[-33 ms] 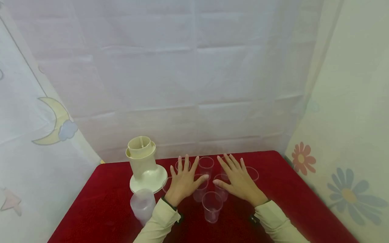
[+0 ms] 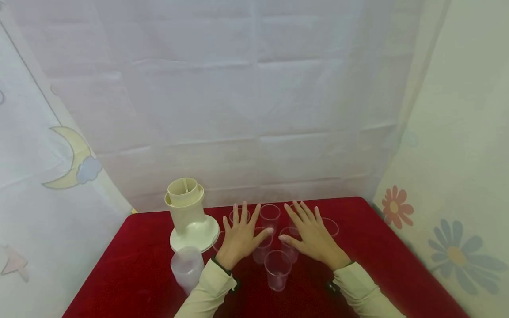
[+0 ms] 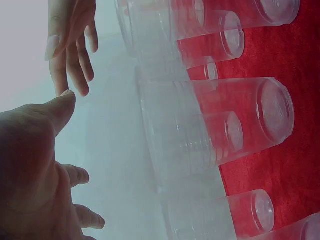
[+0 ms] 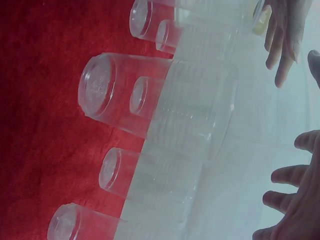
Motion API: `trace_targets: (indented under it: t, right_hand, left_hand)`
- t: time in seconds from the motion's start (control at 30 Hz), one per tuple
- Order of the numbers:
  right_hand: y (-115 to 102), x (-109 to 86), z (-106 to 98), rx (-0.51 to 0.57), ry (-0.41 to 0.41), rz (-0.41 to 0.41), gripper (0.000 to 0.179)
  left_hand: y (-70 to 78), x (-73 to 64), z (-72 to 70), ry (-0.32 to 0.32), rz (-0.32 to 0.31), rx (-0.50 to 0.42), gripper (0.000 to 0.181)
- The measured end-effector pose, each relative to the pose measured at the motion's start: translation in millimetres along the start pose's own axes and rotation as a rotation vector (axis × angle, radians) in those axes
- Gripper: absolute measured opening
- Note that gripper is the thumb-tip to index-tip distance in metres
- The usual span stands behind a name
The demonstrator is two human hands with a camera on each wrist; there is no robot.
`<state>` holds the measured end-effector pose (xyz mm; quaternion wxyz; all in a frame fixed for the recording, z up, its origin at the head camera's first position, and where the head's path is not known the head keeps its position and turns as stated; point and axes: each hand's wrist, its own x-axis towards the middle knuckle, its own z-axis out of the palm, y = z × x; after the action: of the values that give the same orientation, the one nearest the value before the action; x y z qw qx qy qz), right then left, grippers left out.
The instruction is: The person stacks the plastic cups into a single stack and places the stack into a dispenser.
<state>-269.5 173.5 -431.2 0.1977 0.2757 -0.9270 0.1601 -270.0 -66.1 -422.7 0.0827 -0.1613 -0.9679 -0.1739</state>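
Several clear plastic cups stand upright, rims up, on the red cloth, the nearest one being the front cup (image 2: 278, 269). Over the left side of this group my left hand (image 2: 240, 238) hovers palm down, fingers spread and straight. My right hand (image 2: 314, 238) does the same over the right side, the two thumbs pointing toward each other. Both hands hold nothing. In the left wrist view a large cup (image 3: 245, 120) stands below the hand, apart from the fingers. A similar cup (image 4: 132, 90) shows in the right wrist view. Hands partly hide the cups behind them.
A stack of nested plastic cups (image 2: 187, 267) stands left of my left forearm. Behind it is a cream cylinder-shaped holder (image 2: 187, 216) on a round white base (image 2: 199, 234). White cloth (image 2: 254, 110) hangs behind the red table (image 2: 131, 265), with printed curtains at both sides.
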Motion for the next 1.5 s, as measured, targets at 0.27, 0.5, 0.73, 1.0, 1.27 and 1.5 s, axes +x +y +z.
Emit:
trace_targets:
  t: [0.27, 0.5, 0.73, 1.0, 1.27, 1.5]
  right_hand:
    - [-4, -1.6, -5, 0.025, 0.035, 0.004, 0.088]
    - [-5, -6.7, -6, 0.023, 0.032, 0.019, 0.088]
    - [-1, -8.5, -4, 0.035, 0.060, 0.006, 0.090]
    - [-1, -14.3, -7, 0.097, 0.041, 0.034, 0.092]
    - [0, -24.0, -9, 0.237, 0.035, 0.087, 0.093]
    - [0, -31.5, -9, 0.262, 0.049, 0.095, 0.092]
  left_hand:
    - [5.3, -5.8, -9.1, 0.044, 0.057, 0.022, 0.085]
    - [8.6, -13.3, -19.3, 0.100, 0.094, 0.040, 0.085]
    - [5.2, -17.0, -23.4, 0.180, 0.142, 0.063, 0.092]
    - [2.3, -24.4, -31.3, 0.309, 0.215, 0.058, 0.104]
    - [-3.4, -35.0, -41.2, 0.405, 0.249, 0.031, 0.106]
    - [-12.9, -43.0, -41.0, 0.398, 0.205, 0.020, 0.104]
